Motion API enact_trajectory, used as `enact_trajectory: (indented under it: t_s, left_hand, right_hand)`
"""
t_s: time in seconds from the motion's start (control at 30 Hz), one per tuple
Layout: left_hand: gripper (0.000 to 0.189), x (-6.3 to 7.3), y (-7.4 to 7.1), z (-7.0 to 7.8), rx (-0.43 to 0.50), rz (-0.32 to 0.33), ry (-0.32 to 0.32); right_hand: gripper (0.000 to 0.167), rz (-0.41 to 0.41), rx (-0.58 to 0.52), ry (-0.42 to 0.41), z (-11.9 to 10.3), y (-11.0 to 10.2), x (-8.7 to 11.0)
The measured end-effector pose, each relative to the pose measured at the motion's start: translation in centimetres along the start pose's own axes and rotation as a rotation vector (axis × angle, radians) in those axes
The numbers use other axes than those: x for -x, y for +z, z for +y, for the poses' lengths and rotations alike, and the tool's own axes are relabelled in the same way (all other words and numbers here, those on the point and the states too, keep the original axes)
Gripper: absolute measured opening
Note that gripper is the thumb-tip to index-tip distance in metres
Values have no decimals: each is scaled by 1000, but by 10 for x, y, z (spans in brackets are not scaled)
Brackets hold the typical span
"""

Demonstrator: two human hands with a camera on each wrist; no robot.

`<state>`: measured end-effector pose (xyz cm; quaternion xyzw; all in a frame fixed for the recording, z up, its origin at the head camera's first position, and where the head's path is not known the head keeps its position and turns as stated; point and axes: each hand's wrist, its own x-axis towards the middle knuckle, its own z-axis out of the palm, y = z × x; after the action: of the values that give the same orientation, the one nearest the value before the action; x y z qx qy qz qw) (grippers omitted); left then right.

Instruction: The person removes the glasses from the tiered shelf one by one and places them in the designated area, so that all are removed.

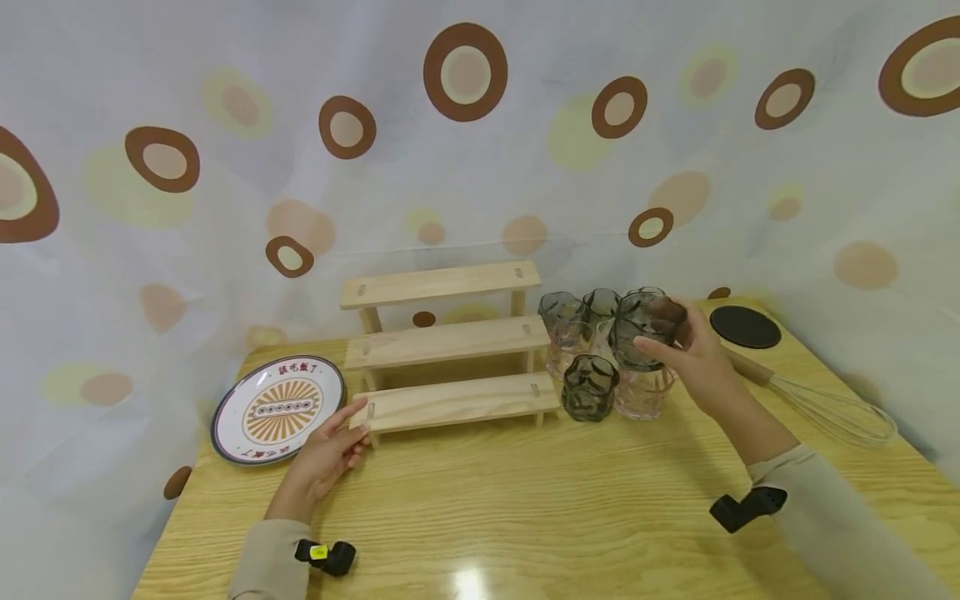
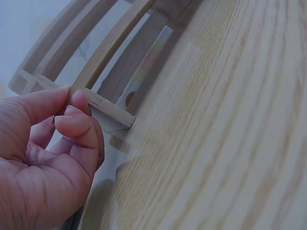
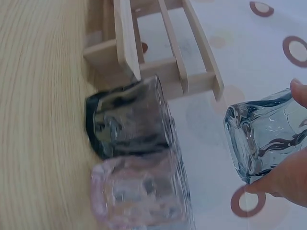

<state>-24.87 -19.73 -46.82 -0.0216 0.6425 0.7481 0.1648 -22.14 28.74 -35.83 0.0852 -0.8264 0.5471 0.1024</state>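
Note:
My left hand (image 1: pixel 327 454) pinches the left end of the lowest step of a three-tier wooden rack (image 1: pixel 457 404). In the left wrist view, thumb and index finger meet at the corner of that board (image 2: pixel 110 48). On the other side, my right hand (image 1: pixel 701 358) grips a smoky grey glass cup (image 1: pixel 637 329), held up above a pink glass cup (image 1: pixel 642 393). The right wrist view shows the held cup (image 3: pixel 261 136) raised off the table. A dark grey cup (image 1: pixel 589 387) stands beside the rack's right end, next to the pink one.
More grey cups (image 1: pixel 561 308) and pink cups stand clustered behind. At left, a round patterned plate (image 1: pixel 281 408) lies by the rack. A whisk (image 1: pixel 832 404) and a black round disc (image 1: pixel 745 326) lie at right. Behind hangs a dotted cloth (image 1: pixel 465 183).

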Motion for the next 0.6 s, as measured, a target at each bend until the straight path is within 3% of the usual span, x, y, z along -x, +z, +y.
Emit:
enact_trajectory:
  t_s: [0.17,0.4,0.6]
  left_hand:
    - [58,0,1,0,0,2,-1]
    - [59,2,1,0,-18,-1,-3]
    - [59,0,1,0,-10,8,-7]
  right_hand:
    - [73,91,65,-20,15,-21,16]
    - [73,203,73,1,37,-38,36]
    - [76,212,110,45,58,-51,49]
